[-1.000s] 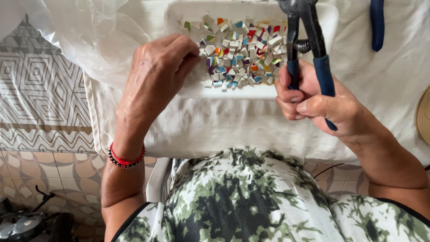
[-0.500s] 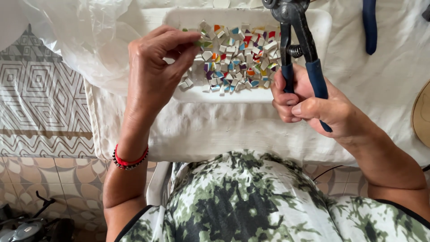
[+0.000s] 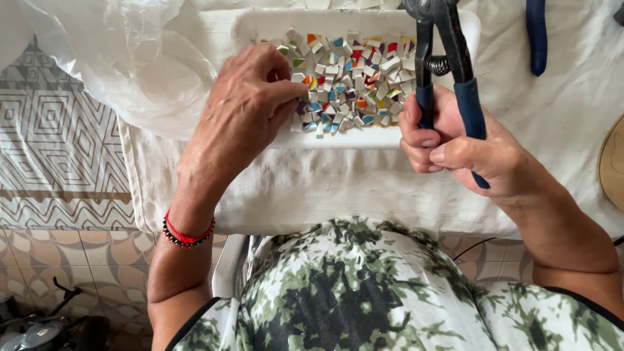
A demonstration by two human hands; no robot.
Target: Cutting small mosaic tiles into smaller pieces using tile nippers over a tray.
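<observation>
A white tray on the cloth-covered table holds several small coloured and white tile pieces. My left hand reaches over the tray's left side with its fingertips pinched together among the pieces; whether a piece sits between them cannot be told. My right hand grips blue-handled tile nippers, held upright beside the tray's right end, jaws at the top edge of the view.
A crumpled clear plastic bag lies at the table's left. Another blue-handled tool lies at the upper right, and a round wooden edge shows at far right. A patterned floor lies below on the left.
My left hand has slid a little forward over the tray and drawn its fingertips together. The right hand with the nippers has barely moved.
</observation>
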